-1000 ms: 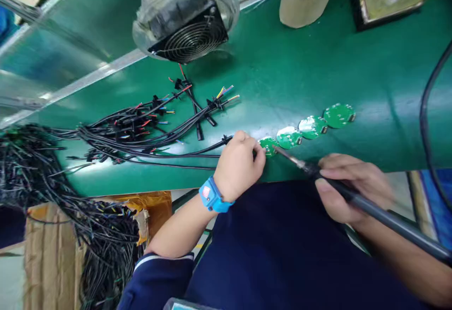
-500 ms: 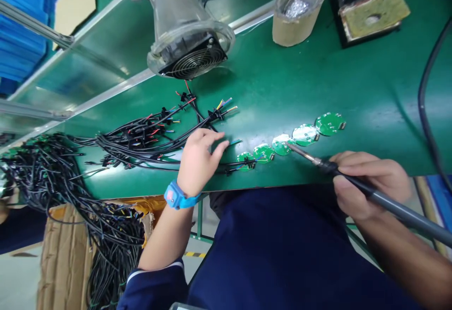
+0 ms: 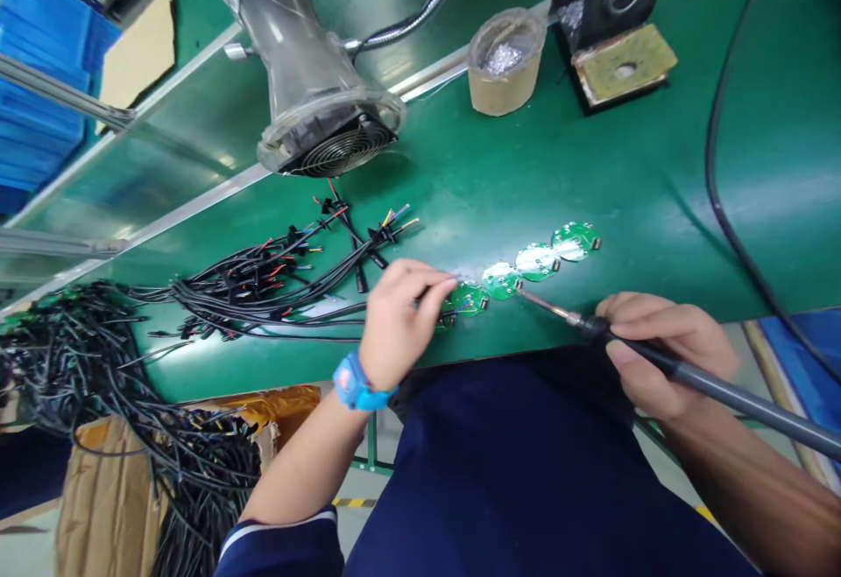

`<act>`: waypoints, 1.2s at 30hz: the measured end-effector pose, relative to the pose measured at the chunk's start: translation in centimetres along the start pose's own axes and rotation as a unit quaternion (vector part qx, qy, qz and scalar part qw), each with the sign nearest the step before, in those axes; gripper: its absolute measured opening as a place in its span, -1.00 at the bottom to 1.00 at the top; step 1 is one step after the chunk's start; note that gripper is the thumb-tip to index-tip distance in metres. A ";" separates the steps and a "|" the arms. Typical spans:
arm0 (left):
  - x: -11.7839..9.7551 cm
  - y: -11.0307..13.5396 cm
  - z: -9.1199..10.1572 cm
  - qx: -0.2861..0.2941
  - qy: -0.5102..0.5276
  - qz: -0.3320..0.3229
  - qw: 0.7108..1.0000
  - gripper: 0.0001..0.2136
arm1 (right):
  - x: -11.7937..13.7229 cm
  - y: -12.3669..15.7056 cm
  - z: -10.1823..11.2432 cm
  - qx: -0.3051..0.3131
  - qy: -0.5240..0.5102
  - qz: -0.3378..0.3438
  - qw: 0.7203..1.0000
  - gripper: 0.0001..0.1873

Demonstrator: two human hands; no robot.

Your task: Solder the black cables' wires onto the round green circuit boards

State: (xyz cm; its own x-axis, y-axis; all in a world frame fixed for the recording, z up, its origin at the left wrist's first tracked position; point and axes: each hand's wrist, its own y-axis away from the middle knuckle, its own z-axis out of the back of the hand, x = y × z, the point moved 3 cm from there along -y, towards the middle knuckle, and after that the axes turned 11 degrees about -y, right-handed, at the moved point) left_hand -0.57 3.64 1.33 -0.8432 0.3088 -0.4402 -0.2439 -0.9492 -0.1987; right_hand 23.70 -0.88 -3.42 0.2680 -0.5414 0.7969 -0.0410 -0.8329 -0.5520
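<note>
My left hand [image 3: 400, 314], with a blue wrist strap [image 3: 355, 383], pinches a thin black wire [image 3: 342, 306] and holds its end against the leftmost round green circuit board [image 3: 468, 299]. A row of round green circuit boards [image 3: 537, 262] lies on the green table [image 3: 657, 183] to its right. My right hand [image 3: 657, 345] grips a dark-handled soldering iron [image 3: 716, 389]; its metal tip rests by the second board [image 3: 503, 279].
A bundle of black wires with coloured ends [image 3: 263, 275] lies left of the boards. A fume extractor fan [image 3: 328, 135] hangs above. A cup of solder scraps [image 3: 505, 59] and an iron stand with sponge [image 3: 618, 65] stand at the back. A cardboard box [image 3: 98, 507] holds more wires.
My left hand let go by the boards, reached left to the wire bundle, then came back to the leftmost board with a wire. The soldering iron stayed near the boards.
</note>
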 end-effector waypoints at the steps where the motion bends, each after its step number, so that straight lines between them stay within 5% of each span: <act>1: -1.0 0.1 -0.7 0.007 -0.005 -0.025 1.000 -0.92 | 0.0 0.1 0.0 0.002 -0.004 -0.004 1.000 -0.61; 8: -3.6 1.1 -4.8 0.040 -0.117 -0.111 0.986 -0.86 | 0.1 -0.2 -0.3 0.008 0.045 -0.028 0.999 -0.65; 30: -3.7 1.5 -5.2 0.001 -0.140 -0.121 0.983 -0.90 | -0.4 0.2 -0.5 0.090 0.110 -0.005 0.990 -0.63; 36: -3.6 1.5 -5.1 0.010 -0.147 -0.139 0.979 -0.89 | -0.2 0.1 0.3 0.026 0.092 -0.016 0.995 -0.63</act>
State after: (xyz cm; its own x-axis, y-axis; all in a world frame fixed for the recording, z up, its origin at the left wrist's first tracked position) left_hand 4.52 1.45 -1.82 -0.8437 0.5275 -0.0992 -0.4906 -0.8328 -0.2566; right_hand 23.88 -0.85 -3.70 0.0865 -0.5299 0.8437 0.0158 -0.8460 -0.5330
